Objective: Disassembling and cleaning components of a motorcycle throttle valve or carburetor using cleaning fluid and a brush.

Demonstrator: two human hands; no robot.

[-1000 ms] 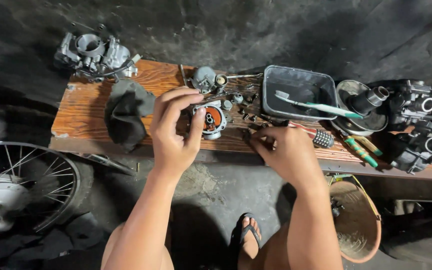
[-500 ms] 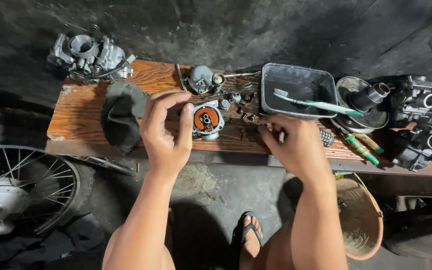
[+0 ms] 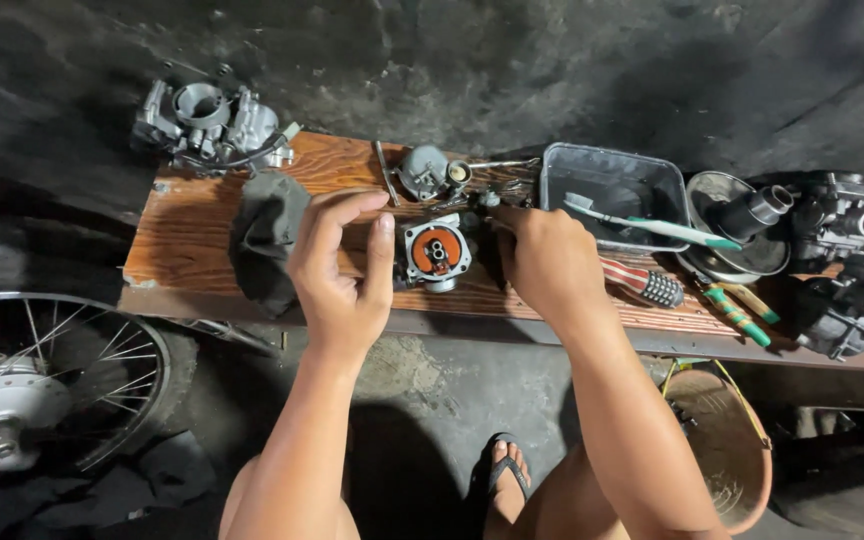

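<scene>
The left hand hovered over the wooden tabletop, fingers curled but loose, thumb and forefinger apart and nothing between them. Just to its right, almost at the fingertips, sat the carburetor body, lying open side up with its orange gasket ring showing. The right hand was down on the far side of that same part, fingers tucked under and out of sight; I could not tell whether it pinched one of the small fittings or was bare.

Beyond the knuckles of both hands lay a scatter of small carburetor parts: a bowl-like casting, a brass piece, thin rods. Left of the left hand slumped a dark rag, and past that, at the board's far corner, a second carburetor. Right of the right hand stood a grey plastic tray with a toothbrush laid across its rim, then a red-handled wire brush and a green-striped screwdriver.

As a judgement, the job stood midway: the body was stripped open with its bits spread about, and nothing yet fitted back on.
</scene>
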